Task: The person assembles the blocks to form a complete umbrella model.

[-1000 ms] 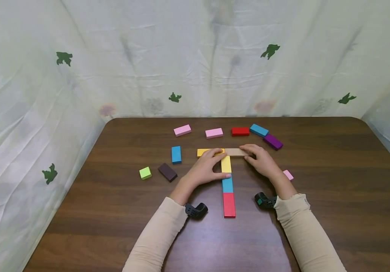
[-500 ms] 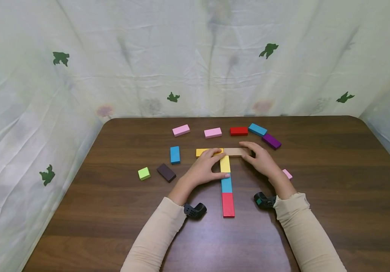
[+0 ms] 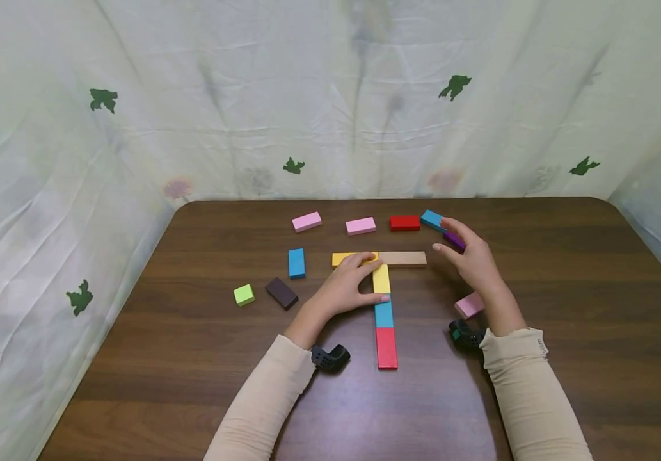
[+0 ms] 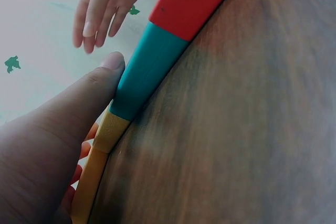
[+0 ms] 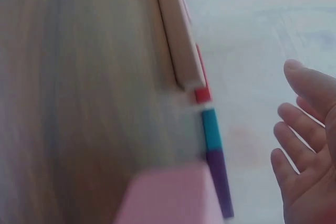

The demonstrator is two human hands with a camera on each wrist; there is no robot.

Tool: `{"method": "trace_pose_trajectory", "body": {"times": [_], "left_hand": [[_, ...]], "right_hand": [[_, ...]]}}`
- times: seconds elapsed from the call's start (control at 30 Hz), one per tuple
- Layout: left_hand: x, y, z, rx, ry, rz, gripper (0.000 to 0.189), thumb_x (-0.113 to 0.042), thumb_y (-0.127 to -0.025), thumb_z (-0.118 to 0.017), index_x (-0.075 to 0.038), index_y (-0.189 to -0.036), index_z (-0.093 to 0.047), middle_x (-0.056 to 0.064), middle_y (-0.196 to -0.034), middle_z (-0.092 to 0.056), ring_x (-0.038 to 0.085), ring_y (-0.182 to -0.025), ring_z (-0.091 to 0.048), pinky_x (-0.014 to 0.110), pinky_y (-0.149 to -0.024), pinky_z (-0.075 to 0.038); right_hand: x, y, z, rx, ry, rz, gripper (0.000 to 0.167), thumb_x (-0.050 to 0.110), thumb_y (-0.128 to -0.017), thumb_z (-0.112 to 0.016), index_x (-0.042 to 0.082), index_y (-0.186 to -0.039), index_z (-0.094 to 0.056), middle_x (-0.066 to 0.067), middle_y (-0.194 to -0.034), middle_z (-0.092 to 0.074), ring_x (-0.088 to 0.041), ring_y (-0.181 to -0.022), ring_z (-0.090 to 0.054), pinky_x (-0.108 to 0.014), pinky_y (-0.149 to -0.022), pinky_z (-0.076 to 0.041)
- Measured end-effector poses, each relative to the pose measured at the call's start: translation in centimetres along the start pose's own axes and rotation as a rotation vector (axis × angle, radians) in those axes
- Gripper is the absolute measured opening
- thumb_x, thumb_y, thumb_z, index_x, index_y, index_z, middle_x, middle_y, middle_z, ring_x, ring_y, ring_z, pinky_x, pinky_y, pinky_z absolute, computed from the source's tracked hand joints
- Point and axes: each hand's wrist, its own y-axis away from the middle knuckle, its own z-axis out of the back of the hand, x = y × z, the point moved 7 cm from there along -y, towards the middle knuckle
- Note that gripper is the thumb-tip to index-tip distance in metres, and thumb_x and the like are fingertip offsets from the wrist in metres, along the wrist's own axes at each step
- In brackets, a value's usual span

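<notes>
1. Five blocks lie end to end or butted together as a T on the table [image 3: 134, 384]: the orange-yellow block [image 3: 340, 258] and tan block [image 3: 404, 258] form the far bar; the yellow block [image 3: 381, 280], teal block [image 3: 384, 315] and near red block [image 3: 386, 349] form the stem.
2. The left hand [image 3: 343, 283] has its thumb against the teal block and its fingers spread over the junction, resting there rather than clenched.
3. The right hand [image 3: 477, 261] is open and holds nothing, between the tan block's free end and the purple block [image 3: 452, 241], which it partly hides in the head view; the blue block [image 3: 431, 220] touches the purple one.
4. The step in hand seems to be steadying the joined blocks while the right hand is free.
5. The next move probably calls for a light left touch, so the joints stay aligned, and a right hand clear of the tan end.
</notes>
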Motion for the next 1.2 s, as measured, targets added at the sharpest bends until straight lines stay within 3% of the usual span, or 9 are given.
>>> {"method": "trace_pose_trajectory", "body": {"times": [0.23, 0.53, 0.73, 0.93, 1.2], "left_hand": [[0.0, 0.1, 0.0, -0.014, 0.001, -0.006, 0.075, -0.06, -0.075, -0.06, -0.02, -0.135, -0.043, 0.002, -0.138, -0.035, 0.021, -0.126, -0.026, 0.04, -0.098, -0.031], [0.0, 0.1, 0.0, -0.015, 0.001, -0.003, 0.075, -0.06, -0.074, -0.06, -0.019, -0.135, -0.043, 0.001, -0.138, -0.034, 0.02, -0.126, -0.026, 0.039, -0.098, -0.031], [0.0, 0.1, -0.1, -0.019, -0.002, -0.003, 0.075, -0.06, -0.074, -0.06, -0.02, -0.135, -0.043, 0.001, -0.137, -0.034, 0.02, -0.126, -0.026, 0.039, -0.098, -0.031], [0.0, 0.1, -0.1, -0.019, 0.0, -0.002, 0.075, -0.06, -0.074, -0.06, -0.02, -0.135, -0.043, 0.001, -0.137, -0.035, 0.02, -0.126, -0.026, 0.039, -0.098, -0.031], [0.0, 0.1, 0.0, -0.027, 0.006, -0.002, 0.074, -0.059, -0.074, -0.061, -0.02, -0.134, -0.044, 0.001, -0.137, -0.035, 0.02, -0.126, -0.026, 0.039, -0.098, -0.031]], "right_hand": [[-2.0, 0.2, 1.7, -0.058, -0.008, -0.053, 0.056, 0.024, -0.084, -0.063, 0.007, -0.133, -0.041, -0.017, -0.13, -0.045, -0.033, -0.119, -0.039, -0.049, -0.095, -0.031], [-4.3, 0.7, 2.2, -0.08, -0.011, -0.074, 0.054, 0.018, -0.086, -0.062, 0.0, -0.132, -0.04, -0.02, -0.13, -0.044, -0.034, -0.121, -0.038, -0.049, -0.097, -0.029], [-5.0, 0.8, 2.0, -0.05, 0.019, -0.12, 0.052, 0.013, -0.087, -0.059, -0.003, -0.132, -0.039, -0.024, -0.131, -0.041, -0.037, -0.121, -0.037, -0.048, -0.096, -0.03], [-5.5, 0.8, 2.0, -0.071, 0.076, -0.164, 0.046, 0.009, -0.088, -0.058, -0.004, -0.129, -0.042, -0.025, -0.128, -0.043, -0.039, -0.115, -0.042, -0.049, -0.093, -0.034], [-5.5, 0.7, 1.8, -0.071, 0.116, -0.163, 0.042, 0.008, -0.087, -0.059, -0.005, -0.125, -0.046, -0.027, -0.122, -0.046, -0.04, -0.108, -0.045, -0.049, -0.091, -0.035]]}}
